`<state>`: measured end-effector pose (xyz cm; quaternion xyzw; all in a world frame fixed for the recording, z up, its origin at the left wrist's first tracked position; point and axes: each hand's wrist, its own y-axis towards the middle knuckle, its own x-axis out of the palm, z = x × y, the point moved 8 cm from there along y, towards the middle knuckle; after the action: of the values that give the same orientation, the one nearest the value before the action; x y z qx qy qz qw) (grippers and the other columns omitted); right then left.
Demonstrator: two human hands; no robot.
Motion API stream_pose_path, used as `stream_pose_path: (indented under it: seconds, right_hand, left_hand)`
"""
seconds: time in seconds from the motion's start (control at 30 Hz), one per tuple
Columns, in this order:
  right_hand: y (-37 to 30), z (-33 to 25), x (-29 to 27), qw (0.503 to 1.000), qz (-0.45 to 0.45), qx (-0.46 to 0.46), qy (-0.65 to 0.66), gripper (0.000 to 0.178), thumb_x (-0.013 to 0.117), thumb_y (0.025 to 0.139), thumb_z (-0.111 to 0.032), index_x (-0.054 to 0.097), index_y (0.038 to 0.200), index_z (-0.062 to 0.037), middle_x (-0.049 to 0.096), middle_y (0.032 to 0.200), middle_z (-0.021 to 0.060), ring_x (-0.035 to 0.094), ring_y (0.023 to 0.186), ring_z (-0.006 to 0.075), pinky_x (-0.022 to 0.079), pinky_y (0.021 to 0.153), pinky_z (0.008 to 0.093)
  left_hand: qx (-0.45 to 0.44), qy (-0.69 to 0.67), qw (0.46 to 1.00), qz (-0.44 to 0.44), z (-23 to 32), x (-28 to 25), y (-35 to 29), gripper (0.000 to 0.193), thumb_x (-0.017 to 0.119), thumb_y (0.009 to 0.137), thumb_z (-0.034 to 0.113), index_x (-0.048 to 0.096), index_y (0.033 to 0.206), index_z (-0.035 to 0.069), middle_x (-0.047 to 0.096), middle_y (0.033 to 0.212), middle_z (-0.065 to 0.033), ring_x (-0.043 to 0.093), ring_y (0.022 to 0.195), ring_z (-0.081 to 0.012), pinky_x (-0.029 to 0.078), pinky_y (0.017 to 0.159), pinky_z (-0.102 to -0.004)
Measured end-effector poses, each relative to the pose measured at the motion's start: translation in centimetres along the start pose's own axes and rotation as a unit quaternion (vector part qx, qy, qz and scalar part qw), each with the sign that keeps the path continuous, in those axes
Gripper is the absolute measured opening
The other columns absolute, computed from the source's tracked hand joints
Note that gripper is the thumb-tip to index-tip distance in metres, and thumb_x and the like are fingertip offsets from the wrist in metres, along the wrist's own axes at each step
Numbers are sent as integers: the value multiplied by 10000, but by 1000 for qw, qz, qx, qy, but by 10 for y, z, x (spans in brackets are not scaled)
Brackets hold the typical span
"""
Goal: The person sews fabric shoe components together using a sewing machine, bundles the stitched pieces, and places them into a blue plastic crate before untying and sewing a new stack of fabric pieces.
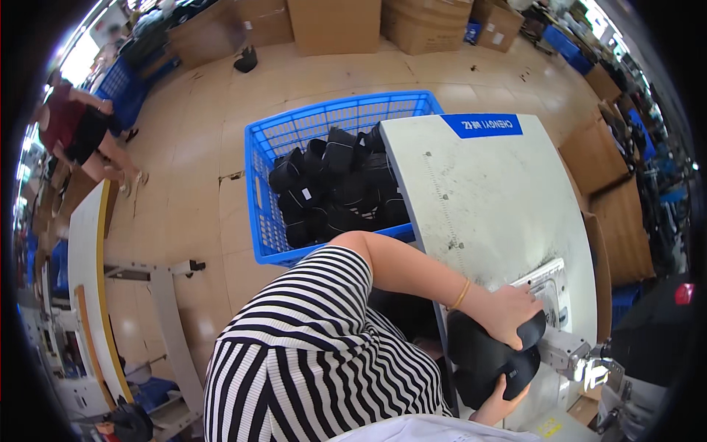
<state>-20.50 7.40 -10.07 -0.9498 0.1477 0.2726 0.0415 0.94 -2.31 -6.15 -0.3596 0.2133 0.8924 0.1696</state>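
Observation:
A black, rounded fabric piece [482, 361], perhaps a pouch or case, is held at the sewing machine [563, 353] on the right. It has a small pale mark on its side. My left hand [512, 313] lies over its upper part, thumb bent down against it and fingers reaching toward the machine's plate. From below, my right hand [504, 401] grips the lower edge, its thumb on the cloth. Some of the right fingers are hidden behind the piece. The needle area cannot be made out.
Beside the pale worktable [501, 199], a blue plastic basket [254, 158] holds several similar black pieces [339, 177]. Cardboard boxes [335, 26] line the far side, and an open carton [622, 221] stands at right. A person [74, 125] walks at far left, beyond another table [88, 287].

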Motion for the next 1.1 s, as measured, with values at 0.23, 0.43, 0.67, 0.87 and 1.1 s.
stream_pose_path:
  seconds: [0.23,0.43,0.67,0.87,1.1]
  right_hand:
    - [-38,-65,-7,895,227,-274,-268,537,673,919,-238,482,1355,13,445,1436,225,447,1297,385,356,1082,483]
    - [-36,-77,-14,912,209,-254,-246,246,570,974,-158,572,1097,54,538,1240,195,509,1107,343,383,972,455]
    - [-33,-48,-43,964,228,-82,112,122,570,969,-83,600,967,35,581,815,80,560,796,232,437,790,282]
    - [-39,-86,-30,914,254,-261,-178,251,531,949,-30,601,1153,97,499,1293,197,495,1121,324,364,983,403]
    - [-50,-85,-67,890,349,-198,214,369,558,941,38,507,1306,46,609,1177,159,630,981,178,507,851,285]
  left_hand:
    - [169,102,968,157,49,-43,-13,744,820,661,347,476,1222,1,512,1194,-169,517,1117,-345,418,958,-465]
    - [89,-74,991,68,23,-45,-3,683,774,717,172,437,1304,79,592,1162,-182,630,1009,-344,533,788,-429]
    - [-181,-419,884,-97,-9,-30,22,435,798,766,150,655,1138,-25,709,902,-142,676,827,-204,548,754,-321]
    - [-49,-271,961,-7,10,-34,5,394,732,854,153,627,1162,-68,716,973,-101,661,857,-147,543,791,-303]
    - [-193,-675,712,-1,34,-49,11,215,727,854,35,688,1060,-11,720,964,-107,703,826,-173,591,730,-296]
